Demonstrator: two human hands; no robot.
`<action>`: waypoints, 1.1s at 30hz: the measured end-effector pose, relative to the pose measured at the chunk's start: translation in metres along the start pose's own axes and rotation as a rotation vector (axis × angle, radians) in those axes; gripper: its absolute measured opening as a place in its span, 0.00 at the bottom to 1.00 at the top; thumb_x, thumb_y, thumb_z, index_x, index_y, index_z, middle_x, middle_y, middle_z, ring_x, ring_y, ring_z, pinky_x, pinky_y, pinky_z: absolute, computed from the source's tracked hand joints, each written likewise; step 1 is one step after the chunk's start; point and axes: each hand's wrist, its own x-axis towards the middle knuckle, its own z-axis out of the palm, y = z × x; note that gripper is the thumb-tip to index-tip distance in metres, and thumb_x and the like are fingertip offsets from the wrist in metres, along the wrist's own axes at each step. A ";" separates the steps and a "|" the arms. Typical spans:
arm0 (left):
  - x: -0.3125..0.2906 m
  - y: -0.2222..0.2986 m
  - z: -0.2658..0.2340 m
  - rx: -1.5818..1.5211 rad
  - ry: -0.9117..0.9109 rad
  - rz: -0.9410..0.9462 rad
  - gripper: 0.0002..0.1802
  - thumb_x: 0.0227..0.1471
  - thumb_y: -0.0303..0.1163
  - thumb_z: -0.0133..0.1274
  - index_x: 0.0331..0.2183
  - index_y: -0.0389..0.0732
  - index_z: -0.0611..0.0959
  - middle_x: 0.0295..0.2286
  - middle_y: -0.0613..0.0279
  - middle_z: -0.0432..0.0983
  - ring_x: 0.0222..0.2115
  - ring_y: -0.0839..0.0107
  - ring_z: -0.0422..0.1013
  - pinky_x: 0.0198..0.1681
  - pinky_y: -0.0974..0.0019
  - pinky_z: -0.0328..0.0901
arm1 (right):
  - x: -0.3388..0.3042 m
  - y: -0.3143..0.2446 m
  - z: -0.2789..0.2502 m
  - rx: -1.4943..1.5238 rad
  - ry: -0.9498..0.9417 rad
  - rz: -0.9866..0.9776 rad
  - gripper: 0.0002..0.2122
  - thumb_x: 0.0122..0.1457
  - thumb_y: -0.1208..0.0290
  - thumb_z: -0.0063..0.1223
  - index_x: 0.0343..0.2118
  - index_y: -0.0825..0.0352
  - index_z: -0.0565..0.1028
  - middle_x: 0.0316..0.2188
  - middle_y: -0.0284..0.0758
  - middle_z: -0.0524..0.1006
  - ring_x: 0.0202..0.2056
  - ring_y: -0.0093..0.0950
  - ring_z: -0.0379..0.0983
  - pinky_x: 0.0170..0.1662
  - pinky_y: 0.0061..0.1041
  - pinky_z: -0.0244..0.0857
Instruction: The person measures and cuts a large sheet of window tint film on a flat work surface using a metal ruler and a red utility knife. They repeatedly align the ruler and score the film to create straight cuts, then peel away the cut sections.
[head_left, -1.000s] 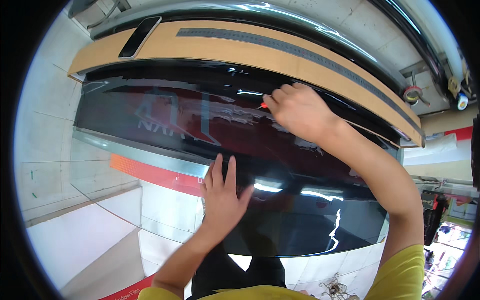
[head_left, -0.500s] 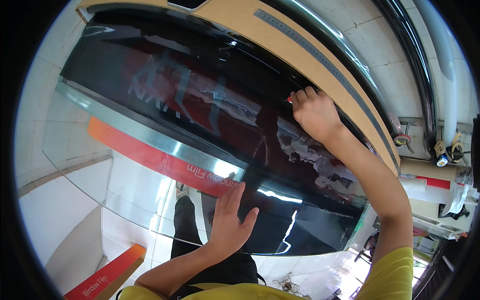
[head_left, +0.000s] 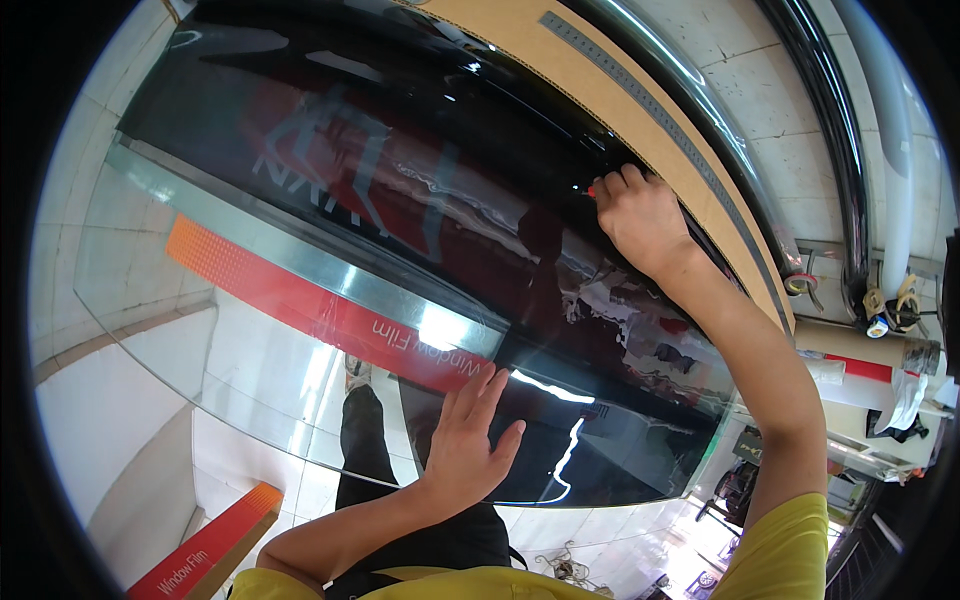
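Right hand (head_left: 642,218) slid its red cutter (head_left: 591,190) rightward; left hand (head_left: 468,438) stays flat on film (head_left: 420,180)

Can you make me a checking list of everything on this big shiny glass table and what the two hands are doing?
Surface: clear glass sheet, curved by the lens, with white floor tiles seen through it.
Job's things: dark glossy film spread over the glass; a long grey ruler on a brown board at the far edge.
Clutter: tape roll and cardboard tube to the right; red and orange box low on the left.
Hands: left hand flat, fingers spread, on the film; right hand closed on a small red tool at the film's far edge.
Cables: a loose cord on the floor, bottom middle.
Surroundings: tiled floor, metal rails.
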 end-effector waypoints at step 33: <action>-0.007 -0.008 0.002 0.081 -0.030 0.071 0.41 0.63 0.38 0.63 0.69 0.30 0.68 0.69 0.38 0.63 0.64 0.37 0.65 0.67 0.45 0.63 | 0.008 -0.004 -0.002 -0.034 0.013 0.004 0.13 0.62 0.71 0.57 0.46 0.66 0.86 0.36 0.32 0.81 0.44 0.32 0.77 0.44 0.30 0.73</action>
